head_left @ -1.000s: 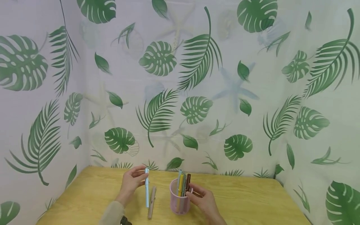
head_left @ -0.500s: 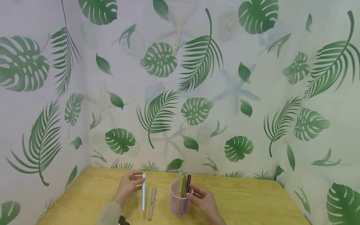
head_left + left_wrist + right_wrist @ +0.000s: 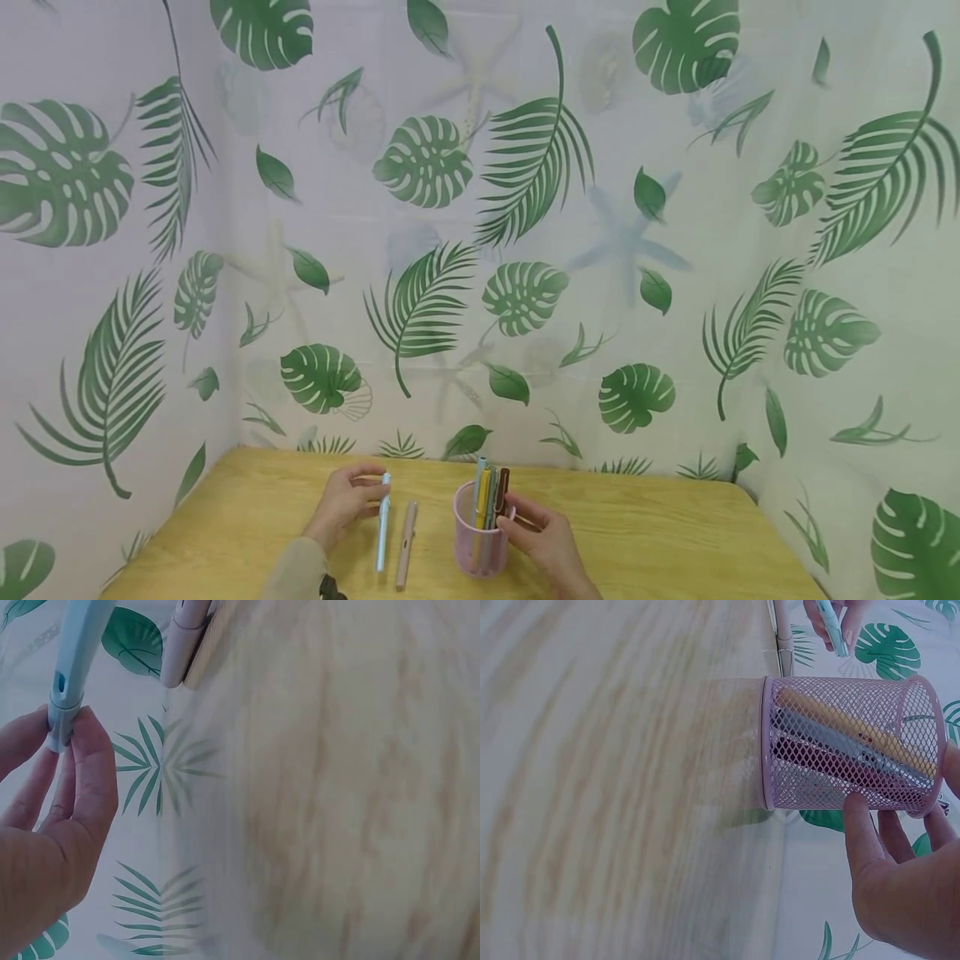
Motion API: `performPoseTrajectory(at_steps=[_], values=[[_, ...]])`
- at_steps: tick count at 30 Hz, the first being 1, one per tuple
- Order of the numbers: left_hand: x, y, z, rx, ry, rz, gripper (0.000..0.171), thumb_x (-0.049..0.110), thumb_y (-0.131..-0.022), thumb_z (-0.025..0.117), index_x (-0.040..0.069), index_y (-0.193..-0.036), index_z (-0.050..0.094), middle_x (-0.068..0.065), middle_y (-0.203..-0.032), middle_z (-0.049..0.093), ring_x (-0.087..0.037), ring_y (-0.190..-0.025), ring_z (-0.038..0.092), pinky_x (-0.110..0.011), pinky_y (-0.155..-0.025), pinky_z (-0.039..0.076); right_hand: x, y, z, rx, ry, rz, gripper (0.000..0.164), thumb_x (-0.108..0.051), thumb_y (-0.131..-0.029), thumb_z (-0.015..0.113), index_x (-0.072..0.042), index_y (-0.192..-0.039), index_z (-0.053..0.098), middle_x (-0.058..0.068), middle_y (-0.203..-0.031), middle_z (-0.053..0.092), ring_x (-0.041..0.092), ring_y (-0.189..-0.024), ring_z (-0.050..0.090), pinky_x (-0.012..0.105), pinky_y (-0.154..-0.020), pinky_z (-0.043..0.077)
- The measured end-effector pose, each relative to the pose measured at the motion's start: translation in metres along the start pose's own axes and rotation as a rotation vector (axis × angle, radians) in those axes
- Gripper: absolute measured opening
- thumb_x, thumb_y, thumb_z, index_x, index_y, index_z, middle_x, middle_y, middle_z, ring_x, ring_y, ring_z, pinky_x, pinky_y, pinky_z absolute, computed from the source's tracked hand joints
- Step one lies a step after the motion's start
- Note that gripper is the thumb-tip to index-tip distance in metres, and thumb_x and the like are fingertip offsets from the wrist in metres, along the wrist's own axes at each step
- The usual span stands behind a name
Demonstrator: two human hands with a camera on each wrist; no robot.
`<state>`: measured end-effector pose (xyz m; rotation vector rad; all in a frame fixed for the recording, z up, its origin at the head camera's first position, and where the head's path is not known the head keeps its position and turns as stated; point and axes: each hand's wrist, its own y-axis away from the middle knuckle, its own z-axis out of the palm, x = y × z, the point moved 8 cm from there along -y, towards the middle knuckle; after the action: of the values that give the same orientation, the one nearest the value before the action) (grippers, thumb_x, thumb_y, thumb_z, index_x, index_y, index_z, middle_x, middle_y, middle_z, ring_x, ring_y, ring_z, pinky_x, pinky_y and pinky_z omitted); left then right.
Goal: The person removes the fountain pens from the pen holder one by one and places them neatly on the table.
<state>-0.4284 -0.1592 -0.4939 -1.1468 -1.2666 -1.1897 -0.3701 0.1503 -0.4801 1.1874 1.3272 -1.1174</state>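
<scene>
My left hand (image 3: 341, 504) pinches a light blue pen (image 3: 383, 529) near its upper end. The pen hangs almost upright over the table's left part; whether its lower tip touches the wood I cannot tell. In the left wrist view thumb and fingertips close round the end of that blue pen (image 3: 79, 649). My right hand (image 3: 551, 542) holds a pink mesh pen cup (image 3: 465, 557) by its rim and side, as the right wrist view of the cup (image 3: 767, 742) confirms. Inside lean several pens, among them a yellow pen (image 3: 483, 492) and a brown pen (image 3: 503, 483).
Between left hand and cup, a greyish-pink pen (image 3: 407, 546) lies on the wooden table (image 3: 645, 533). Behind the table's back edge hangs a white sheet (image 3: 540, 350) printed with green leaves, also closing off both sides.
My left hand has moved slightly left and down with the light blue pen, away from the cup. The right hand stays on the cup, which keeps its place.
</scene>
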Motion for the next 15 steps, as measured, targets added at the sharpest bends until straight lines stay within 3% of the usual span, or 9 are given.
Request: performPoseTrajectory(at_steps=[10,15], values=[[-0.012,0.000,0.002,-0.041,-0.111,-0.084,0.040,-0.002,-0.086,0.068,-0.009,-0.124,0.056,-0.021,-0.103,0.068,-0.022,-0.082,0.068,-0.040,-0.073,0.060,0.002,0.001,0.002,-0.007,-0.012,0.018,0.055,-0.025,-0.089,0.074,0.001,-0.134,0.056,0.027,-0.140,0.052,0.042,-0.124,0.056,0.043,-0.098,0.052],[-0.019,-0.004,0.002,-0.045,-0.141,-0.124,0.036,-0.006,-0.083,0.068,-0.009,-0.118,0.058,-0.016,-0.091,0.069,-0.018,-0.072,0.067,-0.037,-0.066,0.060,0.000,0.000,0.001,-0.003,-0.008,0.018,0.054,-0.023,-0.088,0.074,0.001,-0.133,0.057,0.027,-0.138,0.053,0.042,-0.123,0.056,0.043,-0.097,0.052]])
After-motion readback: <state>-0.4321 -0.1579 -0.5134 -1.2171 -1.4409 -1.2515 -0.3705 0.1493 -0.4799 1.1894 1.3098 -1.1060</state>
